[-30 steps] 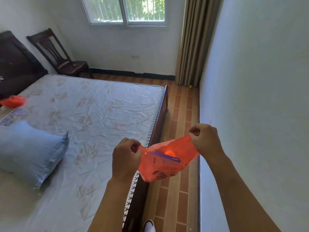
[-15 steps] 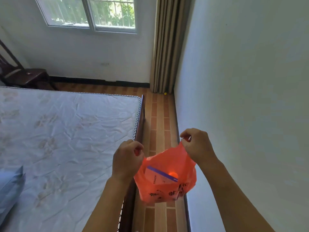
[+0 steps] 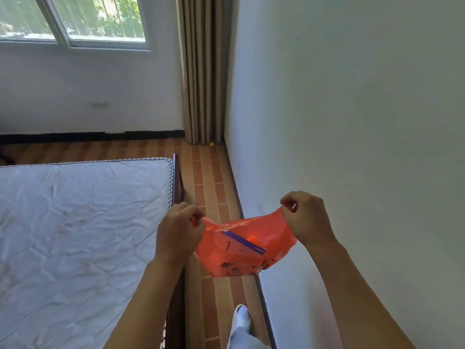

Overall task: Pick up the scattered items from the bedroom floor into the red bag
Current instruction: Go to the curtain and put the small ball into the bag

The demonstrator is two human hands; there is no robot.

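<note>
A thin red plastic bag [image 3: 274,238] hangs stretched between my two hands over the strip of floor between bed and wall. My left hand [image 3: 178,230] pinches its left rim and my right hand [image 3: 305,217] pinches its right rim. Through the plastic shows a white packet with a purple stripe [image 3: 241,244] and a small orange round thing [image 3: 252,239]. A small yellow ball [image 3: 211,144] lies on the floor far ahead, at the foot of the curtain.
A bed with a white quilted mattress [image 3: 80,222] and dark wooden side rail [image 3: 178,187] fills the left. A white wall [image 3: 352,122] closes the right. Between them runs a narrow brick-patterned floor strip [image 3: 214,177]. A beige curtain [image 3: 203,71] hangs in the corner. My white shoe [image 3: 241,317] steps forward.
The view has swung right and moved forward along the bed; pillow and chair have left the view. My hands have pulled the bag's rim wider apart.
</note>
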